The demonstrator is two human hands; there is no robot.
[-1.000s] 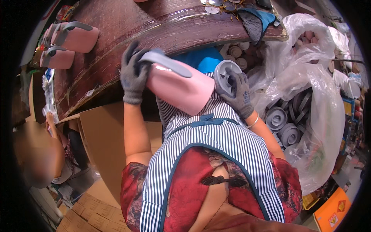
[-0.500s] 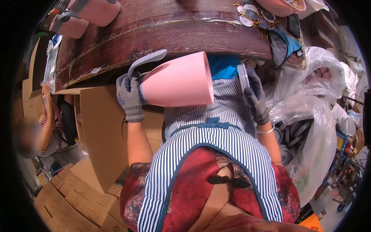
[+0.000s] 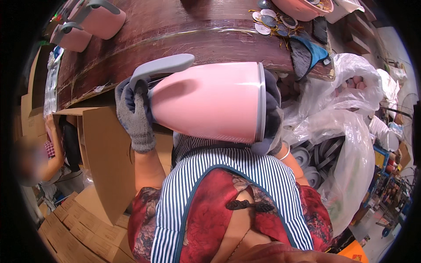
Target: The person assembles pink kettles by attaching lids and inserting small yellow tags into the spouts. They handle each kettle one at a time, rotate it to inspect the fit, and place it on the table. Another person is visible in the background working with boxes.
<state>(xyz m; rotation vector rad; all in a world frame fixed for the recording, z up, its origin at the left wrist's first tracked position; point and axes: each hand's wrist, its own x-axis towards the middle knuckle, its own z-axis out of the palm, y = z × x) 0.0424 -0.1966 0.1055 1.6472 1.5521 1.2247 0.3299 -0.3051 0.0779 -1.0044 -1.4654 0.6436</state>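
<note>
A pink jug (image 3: pixel 206 105) lies on its side in the air before my apron, its wide end to the right. Its grey handle (image 3: pixel 164 65) points up along the table edge. My left hand (image 3: pixel 137 111), in a grey glove, is closed around the narrow end by the handle. At the wide end a grey round base (image 3: pixel 262 103) sits against the rim. My gloved right hand (image 3: pixel 273 116) is cupped over that base from the right, thumb at its lower edge; most of its fingers are behind the jug and base.
Several pink jugs (image 3: pixel 103 19) stand at the table's (image 3: pixel 175 37) far left. Tags with yellow strings (image 3: pixel 274 24), a pink bowl (image 3: pixel 302 9) and a blue-grey cloth (image 3: pixel 307 57) lie at the right. A clear bag (image 3: pixel 351 144) holds grey parts. Cardboard boxes (image 3: pixel 107 162) and another person are left.
The grey base in my right hand has moved left onto the jug's wide end. The jug has come closer to me and slightly right, with my left hand still on it.
</note>
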